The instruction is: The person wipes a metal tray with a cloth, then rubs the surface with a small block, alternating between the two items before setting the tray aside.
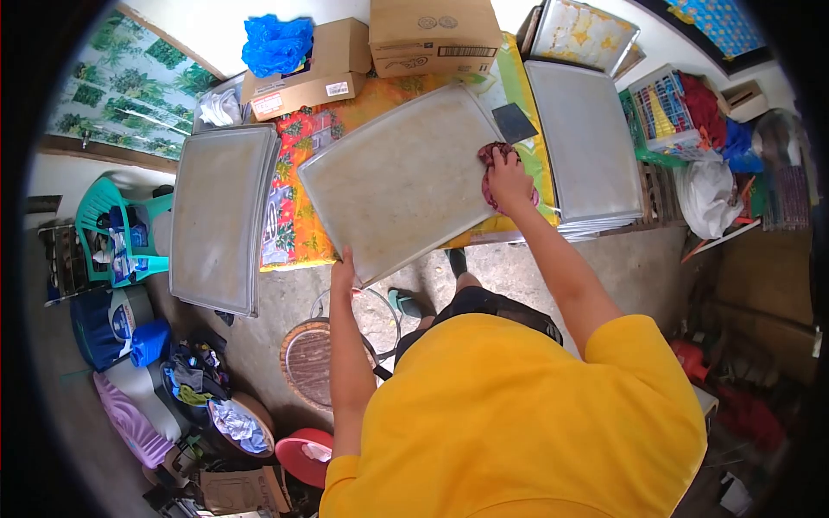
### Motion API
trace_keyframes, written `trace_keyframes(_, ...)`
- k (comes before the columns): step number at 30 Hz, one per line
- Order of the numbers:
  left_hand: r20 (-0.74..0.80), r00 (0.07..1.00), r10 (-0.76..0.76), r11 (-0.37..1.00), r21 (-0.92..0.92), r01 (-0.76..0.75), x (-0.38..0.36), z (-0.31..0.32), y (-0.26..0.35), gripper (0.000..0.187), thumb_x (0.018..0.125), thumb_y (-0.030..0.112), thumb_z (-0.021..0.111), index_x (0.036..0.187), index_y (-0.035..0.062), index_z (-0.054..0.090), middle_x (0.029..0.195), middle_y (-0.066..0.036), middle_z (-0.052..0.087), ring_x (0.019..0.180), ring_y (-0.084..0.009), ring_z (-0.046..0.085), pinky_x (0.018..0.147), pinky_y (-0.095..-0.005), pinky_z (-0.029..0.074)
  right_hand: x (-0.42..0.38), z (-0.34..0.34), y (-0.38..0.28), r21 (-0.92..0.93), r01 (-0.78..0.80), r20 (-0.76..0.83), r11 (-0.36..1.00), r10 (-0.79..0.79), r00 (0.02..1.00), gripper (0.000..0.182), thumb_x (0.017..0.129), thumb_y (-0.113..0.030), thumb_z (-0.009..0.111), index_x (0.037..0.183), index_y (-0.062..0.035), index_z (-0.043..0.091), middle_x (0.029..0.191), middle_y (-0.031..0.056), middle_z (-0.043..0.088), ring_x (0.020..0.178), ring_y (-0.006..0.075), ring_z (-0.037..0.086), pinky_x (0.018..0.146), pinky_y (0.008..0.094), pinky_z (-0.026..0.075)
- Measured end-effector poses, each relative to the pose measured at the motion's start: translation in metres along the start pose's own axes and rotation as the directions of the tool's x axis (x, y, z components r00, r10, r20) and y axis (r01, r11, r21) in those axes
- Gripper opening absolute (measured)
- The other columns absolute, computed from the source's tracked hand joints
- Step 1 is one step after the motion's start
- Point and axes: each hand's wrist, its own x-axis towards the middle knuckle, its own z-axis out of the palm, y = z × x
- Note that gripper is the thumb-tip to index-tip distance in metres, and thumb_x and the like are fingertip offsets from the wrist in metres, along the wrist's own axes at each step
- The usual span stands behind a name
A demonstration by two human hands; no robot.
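A large metal baking tray (401, 177) lies at a slant on the table, its near left corner jutting past the table's front edge. My left hand (343, 274) grips that corner, thumb up on the rim. At the tray's right edge, my right hand (508, 183) is closed over a bunched dark red cloth (495, 155) and presses it against the rim. A small dark flat square piece (514, 123) sits just beyond the cloth. Stacks of similar trays flank the table: the left stack (220, 216) and the right stack (587, 142).
Under the tray is a bright patterned tablecloth (298, 207). Two cardboard boxes stand at the back: an open box (319, 82) with a blue plastic bag (276, 45), and a closed box (432, 39). A round stool (311, 363) and green chair (151, 229) are on the floor.
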Motion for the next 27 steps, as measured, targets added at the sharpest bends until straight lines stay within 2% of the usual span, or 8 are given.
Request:
trace_keyframes(4, 0.001, 0.999, -0.041, 0.999, 0.018, 0.041, -0.011, 0.000, 0.011, 0.082, 0.091, 0.063, 0.046, 0.127, -0.0106, 0.051, 0.114, -0.023, 0.062, 0.097, -0.0337, 0.063, 0.072, -0.0421, 0.054, -0.019, 0.003, -0.071, -0.019, 0.227, 0.013, 0.974, -0.227, 0.974, 0.038, 0.086, -0.019, 0.049, 0.124, -0.0120, 0.051, 0.108, 0.0125, 0.058, 0.093, 0.0332, 0.061, 0.070, 0.0489, 0.052)
trace_keyframes(6, -0.006, 1.000, 0.002, 1.000, 0.005, -0.002, 0.001, 0.001, 0.001, 0.082, 0.092, 0.062, 0.046, 0.124, -0.0124, 0.053, 0.112, -0.024, 0.063, 0.099, -0.0329, 0.063, 0.076, -0.0396, 0.052, -0.060, 0.004, -0.113, 0.050, 0.540, 0.017, 0.840, -0.542, 0.840, 0.036, 0.082, -0.022, 0.055, 0.117, -0.0132, 0.053, 0.098, 0.0105, 0.061, 0.089, 0.0308, 0.062, 0.067, 0.0497, 0.051)
trace_keyframes(8, -0.007, 0.999, 0.040, 0.999, 0.002, -0.040, 0.012, 0.001, -0.009, 0.081, 0.092, 0.062, 0.045, 0.121, -0.0139, 0.054, 0.111, -0.025, 0.064, 0.100, -0.0329, 0.063, 0.080, -0.0381, 0.049, -0.103, 0.017, -0.122, 0.112, 0.731, -0.116, 0.673, -0.722, 0.682, 0.039, 0.080, -0.024, 0.058, 0.119, -0.0210, 0.057, 0.106, 0.0050, 0.059, 0.097, 0.0265, 0.055, 0.079, 0.0486, 0.043)
trace_keyframes(10, -0.003, 0.998, 0.067, 0.998, 0.005, -0.067, 0.016, 0.000, -0.013, 0.081, 0.093, 0.061, 0.045, 0.118, -0.0149, 0.056, 0.109, -0.026, 0.064, 0.102, -0.0336, 0.062, 0.085, -0.0376, 0.047, -0.100, 0.007, -0.105, 0.184, 0.715, -0.155, 0.674, -0.699, 0.698, 0.043, 0.080, -0.026, 0.059, 0.123, -0.0242, 0.056, 0.113, 0.0055, 0.057, 0.100, 0.0274, 0.054, 0.082, 0.0508, 0.041)
trace_keyframes(12, -0.027, 0.996, 0.084, 0.996, 0.019, -0.084, 0.015, 0.001, -0.013, 0.081, 0.093, 0.061, 0.045, 0.116, -0.0157, 0.056, 0.109, -0.028, 0.064, 0.103, -0.0351, 0.062, 0.086, -0.0387, 0.047, -0.065, 0.016, -0.074, 0.138, 0.522, -0.188, 0.842, -0.495, 0.848, 0.044, 0.082, -0.028, 0.059, 0.126, -0.0250, 0.056, 0.123, 0.0062, 0.055, 0.103, 0.0283, 0.052, 0.082, 0.0534, 0.040)
trace_keyframes(14, -0.049, 0.994, 0.099, 0.995, 0.005, -0.099, 0.016, 0.004, -0.015, 0.082, 0.093, 0.062, 0.045, 0.116, -0.0161, 0.056, 0.110, -0.028, 0.063, 0.104, -0.0361, 0.061, 0.088, -0.0392, 0.046, -0.023, 0.011, -0.038, -0.014, 0.303, -0.283, 0.953, -0.294, 0.913, 0.043, 0.082, -0.030, 0.058, 0.125, -0.0239, 0.056, 0.127, 0.0075, 0.054, 0.103, 0.0321, 0.054, 0.085, 0.0580, 0.040)
trace_keyframes(16, -0.065, 0.992, 0.113, 0.993, -0.022, -0.114, 0.021, 0.007, -0.023, 0.082, 0.093, 0.062, 0.044, 0.116, -0.0159, 0.056, 0.110, -0.029, 0.063, 0.105, -0.0367, 0.061, 0.089, -0.0391, 0.045, 0.026, 0.021, -0.007, -0.141, 0.238, -0.337, 0.961, -0.273, 0.901, 0.042, 0.083, -0.031, 0.058, 0.124, -0.0240, 0.057, 0.130, 0.0074, 0.055, 0.103, 0.0308, 0.054, 0.084, 0.0574, 0.040)
trace_keyframes(27, -0.031, 0.992, 0.122, 0.993, 0.003, -0.122, 0.017, 0.003, -0.024, 0.083, 0.094, 0.063, 0.042, 0.108, -0.0169, 0.059, 0.101, -0.029, 0.065, 0.097, -0.0342, 0.063, 0.085, -0.0389, 0.046, 0.183, 0.028, -0.047, -0.005, 0.144, -0.254, 0.990, -0.141, 0.957, 0.042, 0.081, -0.032, 0.055, 0.122, -0.0184, 0.057, 0.123, 0.0053, 0.058, 0.112, 0.0302, 0.052, 0.083, 0.0548, 0.042)
